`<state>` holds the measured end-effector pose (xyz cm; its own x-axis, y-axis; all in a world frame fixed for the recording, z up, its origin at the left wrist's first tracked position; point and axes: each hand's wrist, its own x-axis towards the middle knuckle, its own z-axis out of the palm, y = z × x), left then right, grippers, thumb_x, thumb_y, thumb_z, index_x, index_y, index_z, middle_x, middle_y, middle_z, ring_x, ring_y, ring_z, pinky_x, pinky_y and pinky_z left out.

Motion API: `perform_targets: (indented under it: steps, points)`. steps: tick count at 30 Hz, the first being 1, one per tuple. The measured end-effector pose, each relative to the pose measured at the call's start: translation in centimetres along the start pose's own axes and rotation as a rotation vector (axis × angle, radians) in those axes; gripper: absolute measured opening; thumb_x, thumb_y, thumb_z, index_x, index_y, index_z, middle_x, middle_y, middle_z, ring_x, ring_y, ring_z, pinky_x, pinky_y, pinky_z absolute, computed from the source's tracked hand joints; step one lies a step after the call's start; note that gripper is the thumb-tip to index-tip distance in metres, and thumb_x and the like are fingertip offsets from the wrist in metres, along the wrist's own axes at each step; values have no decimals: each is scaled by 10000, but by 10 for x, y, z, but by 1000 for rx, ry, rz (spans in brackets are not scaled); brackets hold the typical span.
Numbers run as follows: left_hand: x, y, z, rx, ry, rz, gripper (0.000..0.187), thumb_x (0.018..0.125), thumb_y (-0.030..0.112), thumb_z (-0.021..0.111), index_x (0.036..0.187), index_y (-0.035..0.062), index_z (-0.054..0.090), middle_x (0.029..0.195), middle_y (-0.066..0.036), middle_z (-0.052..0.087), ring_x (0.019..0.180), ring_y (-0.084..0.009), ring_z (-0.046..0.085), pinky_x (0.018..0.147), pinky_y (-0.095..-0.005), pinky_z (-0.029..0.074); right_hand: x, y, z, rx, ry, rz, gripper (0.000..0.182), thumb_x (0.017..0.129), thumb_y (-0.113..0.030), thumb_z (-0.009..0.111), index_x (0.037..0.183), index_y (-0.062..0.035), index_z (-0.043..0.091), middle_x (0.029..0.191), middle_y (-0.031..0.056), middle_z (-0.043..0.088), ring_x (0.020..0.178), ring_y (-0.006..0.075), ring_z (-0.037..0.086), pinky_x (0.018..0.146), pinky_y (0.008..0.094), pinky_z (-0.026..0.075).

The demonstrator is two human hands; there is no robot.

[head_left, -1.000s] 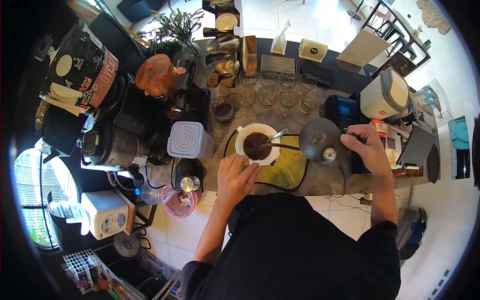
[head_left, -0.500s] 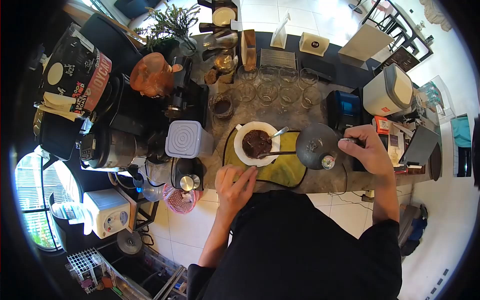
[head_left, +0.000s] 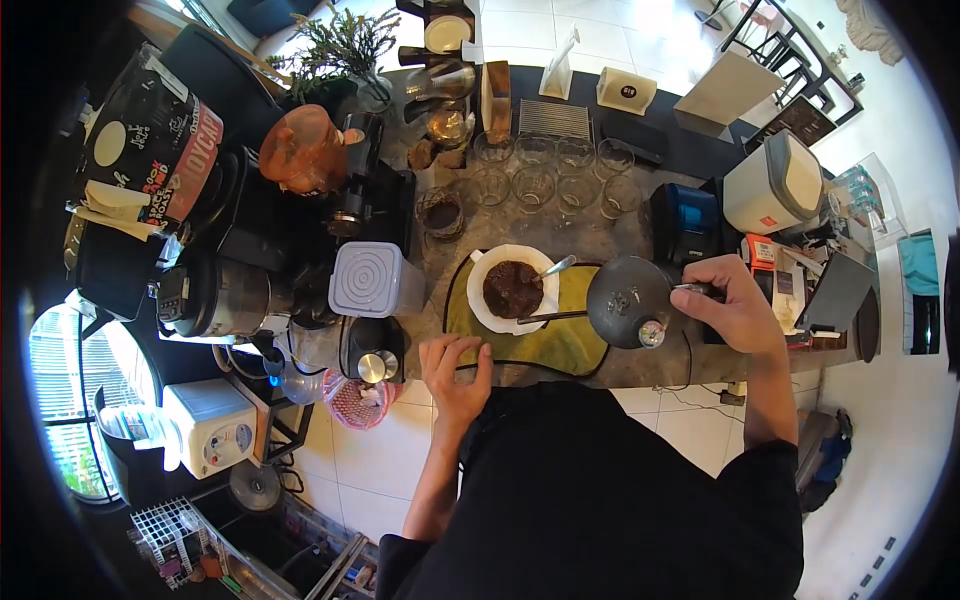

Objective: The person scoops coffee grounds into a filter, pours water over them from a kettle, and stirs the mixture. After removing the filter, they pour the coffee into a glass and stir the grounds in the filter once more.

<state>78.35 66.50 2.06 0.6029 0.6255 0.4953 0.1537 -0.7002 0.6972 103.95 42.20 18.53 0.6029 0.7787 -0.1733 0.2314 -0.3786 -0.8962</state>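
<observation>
My right hand [head_left: 738, 302] is closed round the handle of a dark gooseneck kettle [head_left: 615, 315] with a small dial thermometer in its lid. Its thin spout reaches left, with the tip at the lower rim of a white cup [head_left: 481, 312]. Dark wet coffee grounds [head_left: 513, 290] fill the cup, and a spoon [head_left: 560, 265] leans out on the right. A green-yellow mat [head_left: 580, 345] lies under the cup. Near the counter's front edge, left of the cup, my left hand [head_left: 457, 380] holds nothing, its fingers loosely bent and apart.
Two rows of glasses [head_left: 533, 187] stand behind the cup. A lidded square container [head_left: 368, 280] and a coffee grinder [head_left: 305, 150] are on the left. A blue-black box [head_left: 686, 220] and a white bin [head_left: 775, 185] stand right. A pink basket [head_left: 358, 402] sits below the counter.
My left hand has drawn slightly left, away from the cup, with its fingers more apart. The kettle has shifted a little left and its spout tip lies lower, at the cup's front rim.
</observation>
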Motion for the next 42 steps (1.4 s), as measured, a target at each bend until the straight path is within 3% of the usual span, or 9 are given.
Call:
perform_targets:
  steps: [7, 12, 15, 22, 24, 27, 30, 34, 42]
  points:
    - [0, -4, 4, -34, -47, -61, 211, 798, 42, 775, 994, 50, 697, 945, -114, 644, 914, -306, 580, 805, -398, 456, 1, -8, 14, 115, 95, -39, 255, 911, -165, 812, 1013, -9, 639, 863, -25, 576, 764, 31, 518, 663, 221, 435]
    - [2, -2, 3, -88, -48, -174, 265, 855, 47, 737, 1107, 29, 657, 1031, -113, 657, 949, -287, 574, 811, -381, 454, 12, -27, 15, 24, 16, 5, 336, 946, -177, 745, 726, 10, 574, 678, -84, 387, 661, 9, 351, 557, 251, 291]
    - [13, -2, 6, -146, 1, -157, 290, 911, 73, 704, 1188, 14, 640, 1143, -127, 660, 1004, -291, 573, 813, -373, 457, 15, -21, 18, 19, 82, -49, 371, 957, -198, 725, 701, -3, 541, 671, -86, 372, 653, 11, 326, 555, 260, 258]
    - [47, 8, 7, -185, -51, -21, 374, 1048, 191, 532, 1363, -1, 596, 1382, -188, 598, 1279, -374, 515, 1091, -459, 370, 18, -14, 23, 144, 140, -60, 365, 960, -182, 719, 703, -3, 533, 676, -91, 403, 672, 8, 342, 583, 249, 272]
    - [53, 9, 10, -175, -101, -10, 402, 1071, 223, 492, 1390, -2, 584, 1435, -202, 569, 1336, -387, 480, 1145, -478, 322, 16, -9, 29, 185, 305, -32, 280, 953, -163, 737, 785, 7, 591, 723, -77, 490, 720, 9, 424, 637, 229, 345]
    - [55, 4, 17, -125, -173, 1, 460, 1094, 278, 432, 1437, -1, 557, 1541, -218, 473, 1406, -399, 410, 1177, -491, 275, 17, 5, 10, 147, 99, 49, 206, 941, -151, 760, 927, 18, 643, 814, -45, 580, 801, 25, 512, 722, 218, 417]
    - [52, 0, 18, -89, -238, 11, 493, 1103, 303, 397, 1470, 2, 530, 1600, -220, 396, 1454, -408, 359, 1197, -498, 246, 13, 9, 18, 229, 218, 60, 227, 936, -142, 770, 1037, 22, 651, 883, -17, 624, 854, 42, 555, 780, 219, 448]
    - [50, -5, 19, -53, -259, 2, 509, 1106, 306, 374, 1497, 5, 500, 1618, -224, 366, 1484, -417, 325, 1206, -502, 237, 11, 14, 21, 181, 287, 50, 225, 938, -141, 768, 1038, 23, 652, 875, -20, 618, 847, 42, 549, 777, 220, 447]
    - [45, -10, 24, -98, -251, -12, 521, 1108, 298, 361, 1507, -18, 473, 1615, -236, 365, 1492, -419, 317, 1211, -503, 233, 16, 4, 25, 242, 187, 2, 304, 959, -157, 731, 750, 3, 579, 710, -84, 491, 698, 3, 430, 616, 227, 327]
